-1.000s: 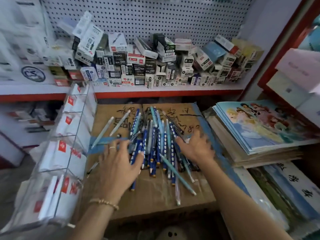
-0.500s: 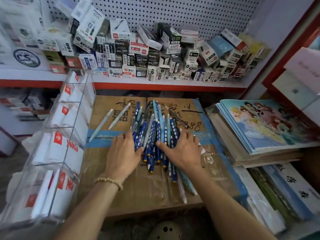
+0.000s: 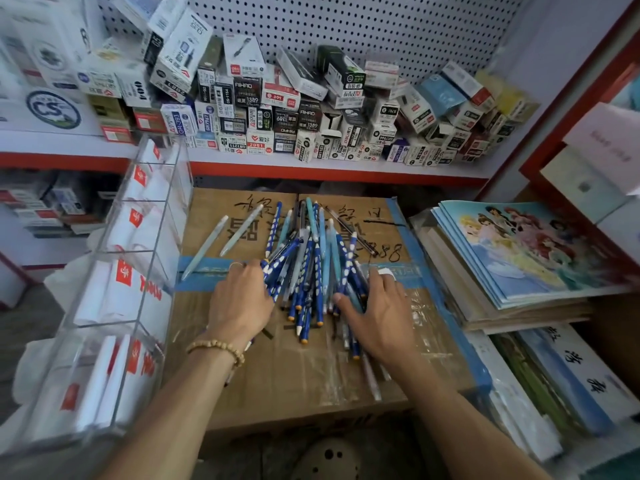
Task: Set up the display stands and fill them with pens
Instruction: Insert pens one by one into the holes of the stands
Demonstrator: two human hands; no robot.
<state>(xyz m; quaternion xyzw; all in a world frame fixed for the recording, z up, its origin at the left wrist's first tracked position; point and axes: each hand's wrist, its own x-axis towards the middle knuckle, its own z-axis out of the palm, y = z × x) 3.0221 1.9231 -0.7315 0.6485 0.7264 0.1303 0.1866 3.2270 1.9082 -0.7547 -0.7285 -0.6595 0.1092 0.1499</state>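
Your left hand (image 3: 240, 299) lies palm down at the left side of the pile of pens (image 3: 311, 268), with the fingers only lightly bent and pressing against the pens; it does not grasp any. Your right hand (image 3: 377, 313) does the same at the right side, fingers spread and pushing on the pens, and some pens lie under its palm. On the left wrist you wear a beaded bracelet (image 3: 216, 348).

Two pale pens (image 3: 221, 244) lie apart from the pile, toward the upper left of it, tilted. Just left of your left hand stands a clear display stand (image 3: 138, 258) with several compartments; white cards with red marks sit inside them. It leans along the left edge of the box, close to your left forearm.

The pens in the pile are mostly dark blue with white dots, mixed with light blue ones. They point more or less away from you, pressed together between your hands in the centre of the frame.

They rest on a cardboard box (image 3: 277, 382) closed with blue tape, with black writing on its top. At the right of the frame there is a stack of picture books (image 3: 526, 251). Above, a white shelf with a red edge (image 3: 329, 169) carries many small pen boxes (image 3: 311, 112), before a white pegboard wall (image 3: 381, 22).
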